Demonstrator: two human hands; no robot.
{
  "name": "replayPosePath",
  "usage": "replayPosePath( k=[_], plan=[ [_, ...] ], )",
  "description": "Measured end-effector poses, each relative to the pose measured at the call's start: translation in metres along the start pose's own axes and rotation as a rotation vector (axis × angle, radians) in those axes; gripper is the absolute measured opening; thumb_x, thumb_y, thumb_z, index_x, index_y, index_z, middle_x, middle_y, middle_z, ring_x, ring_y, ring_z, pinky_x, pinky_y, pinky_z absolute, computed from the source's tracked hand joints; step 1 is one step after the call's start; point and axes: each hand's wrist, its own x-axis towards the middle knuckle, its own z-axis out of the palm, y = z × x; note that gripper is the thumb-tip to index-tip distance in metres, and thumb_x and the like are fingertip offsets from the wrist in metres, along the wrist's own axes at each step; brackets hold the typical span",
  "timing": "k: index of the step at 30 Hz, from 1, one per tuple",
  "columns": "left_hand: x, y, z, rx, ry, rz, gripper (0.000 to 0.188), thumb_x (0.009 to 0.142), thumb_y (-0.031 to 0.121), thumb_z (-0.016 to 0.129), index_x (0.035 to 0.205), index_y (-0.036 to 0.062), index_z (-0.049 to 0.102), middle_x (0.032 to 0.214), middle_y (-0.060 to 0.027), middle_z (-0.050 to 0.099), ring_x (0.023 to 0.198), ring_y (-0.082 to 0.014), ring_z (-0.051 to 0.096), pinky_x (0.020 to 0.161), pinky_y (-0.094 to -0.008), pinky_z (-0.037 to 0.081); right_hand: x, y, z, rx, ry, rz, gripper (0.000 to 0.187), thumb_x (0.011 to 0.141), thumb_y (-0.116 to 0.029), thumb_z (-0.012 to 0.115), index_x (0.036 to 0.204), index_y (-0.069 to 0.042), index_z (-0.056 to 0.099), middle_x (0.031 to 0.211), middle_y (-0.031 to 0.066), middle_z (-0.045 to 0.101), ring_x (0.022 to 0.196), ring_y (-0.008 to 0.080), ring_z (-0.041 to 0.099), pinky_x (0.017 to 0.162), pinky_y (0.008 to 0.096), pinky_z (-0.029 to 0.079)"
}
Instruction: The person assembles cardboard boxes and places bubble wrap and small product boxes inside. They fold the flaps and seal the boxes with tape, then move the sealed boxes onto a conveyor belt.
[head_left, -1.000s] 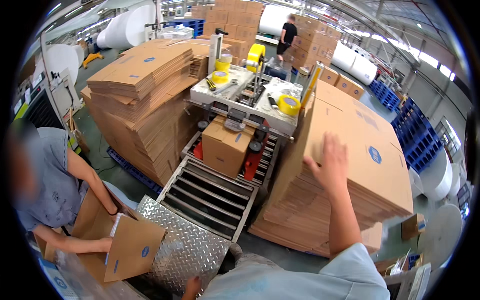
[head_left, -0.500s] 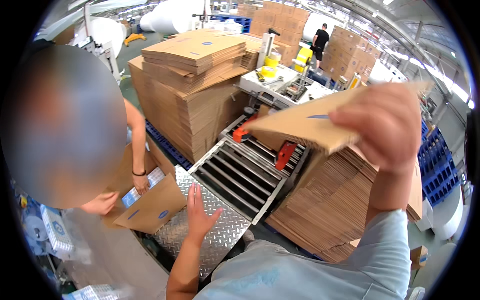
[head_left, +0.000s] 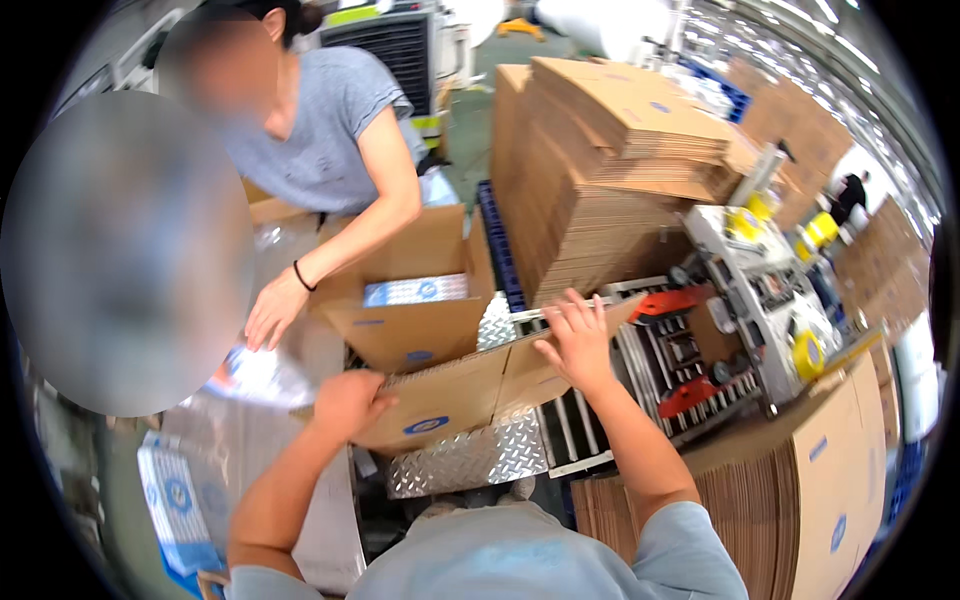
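A folded cardboard box [head_left: 450,410] with a blue printed mark stands on edge in front of me. My left hand [head_left: 348,405] is closed over its left top edge. My right hand [head_left: 580,345] lies against its right part, fingers spread and pointing up. Just beyond it an open carton [head_left: 400,335] holds a blue-and-white package [head_left: 415,290]. At left, a co-worker's hand [head_left: 278,310] hovers near a clear plastic-wrapped pack [head_left: 262,378].
A diamond-plate metal ledge [head_left: 470,460] lies below, leading to a roller conveyor [head_left: 575,430] and a taping machine [head_left: 765,290] with red guides. Stacks of flat cardboard [head_left: 610,200] stand beyond and at right [head_left: 830,470]. A metal table [head_left: 290,480] is at left.
My right hand has come down from upper right with the cardboard, which now stands between my hands. My left hand has closed on its edge. The view has turned left.
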Motion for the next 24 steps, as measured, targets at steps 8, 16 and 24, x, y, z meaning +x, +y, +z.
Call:
replayPosePath(
  k=[8, 16, 24],
  plan=[
    [0.003, -0.008, -0.023, -0.21, -0.457, -0.141, 0.057, 0.095, 0.053, 0.04, 0.103, 0.0017, 0.066, 0.093, -0.0217, 0.066, 0.089, -0.0394, 0.062, 0.079, -0.0443, 0.048, -0.077, 0.01, -0.019, 0.349, 0.175, -0.256, 0.021, 0.072, -0.036, 0.069, 0.085, -0.02, 0.068, 0.111, -0.001, 0.065, 0.107, 0.0196, 0.053, 0.092, 0.0395, 0.031],
    [-0.006, -0.012, -0.03, -0.234, -0.182, -0.505, 0.04, 0.097, 0.036, 0.046, 0.108, -0.0014, 0.053, 0.081, -0.0268, 0.064, 0.063, -0.0376, 0.065, 0.057, -0.0461, 0.052, -0.012, 0.015, -0.037, 1.099, 0.15, -0.542, 0.043, 0.073, -0.023, 0.069, 0.044, -0.013, 0.038, 0.045, 0.0003, 0.037, 0.044, 0.0202, 0.038, 0.06, 0.0358, 0.031],
    [-0.029, 0.164, 0.063, -0.516, -0.891, 0.097, 0.097, 0.091, 0.066, 0.037, 0.144, -0.0125, 0.014, 0.144, -0.0331, 0.025, 0.136, -0.0409, 0.028, 0.111, -0.043, 0.029, -0.159, 0.038, 0.124, 0.533, -0.826, -0.625, 0.022, 0.087, -0.027, 0.058, 0.072, -0.011, 0.06, 0.067, 0.0104, 0.06, 0.07, 0.0246, 0.063, 0.075, 0.034, 0.047]
  ],
)
